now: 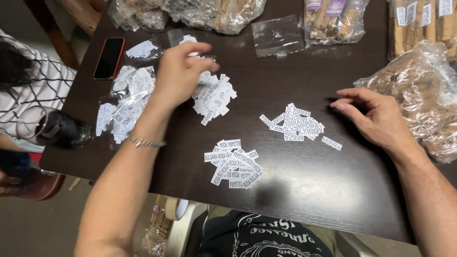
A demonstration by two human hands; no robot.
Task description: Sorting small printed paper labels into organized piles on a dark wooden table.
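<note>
My left hand (180,74), with a thin chain bracelet at the wrist, hovers over the far pile of small white paper labels (216,97); its fingers are pinched together near the top of that pile, and whether a label sits between them is hidden. My right hand (376,119) rests on the dark table (309,176) with fingers spread, just right of a second label pile (295,123). A third label pile (235,164) lies near the front edge, between my arms.
Clear bags of paper slips (126,102) lie at left beside a red-cased phone (109,58). Bags of brown sticks (333,19) line the far edge, and a big crinkled bag (423,95) sits at right. An empty clear bag (277,35) lies behind. Another person's sleeve (43,85) is at left.
</note>
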